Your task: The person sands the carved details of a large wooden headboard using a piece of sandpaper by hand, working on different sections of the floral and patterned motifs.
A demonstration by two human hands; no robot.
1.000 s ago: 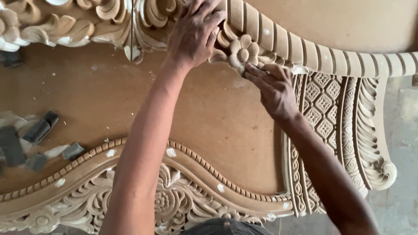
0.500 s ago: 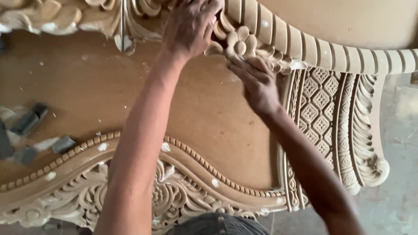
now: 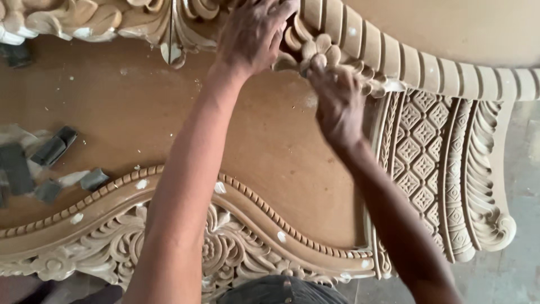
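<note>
A large carved wooden panel (image 3: 270,146) filled the view, its flat brown centre framed by relief borders. A fluted moulding (image 3: 427,62) ran along the far edge toward the right corner; a lattice-and-leaf border (image 3: 444,169) ran down the right side; a beaded, scrolled border (image 3: 236,247) curved along the near edge. Both forearms extended from the near edge toward the far edge, converging on a carved flower rosette (image 3: 322,49) just below the fluted moulding. The left hand (image 3: 253,34) lay palm down on the carving just left of the rosette, fingers curled and pressed against the wood. The right hand (image 3: 336,101) was raised at the wrist, fingers bunched together, fingertips touching the lower petals of the rosette; whether they pinched anything could not be told. Several dark grey blocks (image 3: 50,149) lay near the left edge, well apart from both hands. White filler spots (image 3: 142,184) dotted the near border.
</note>
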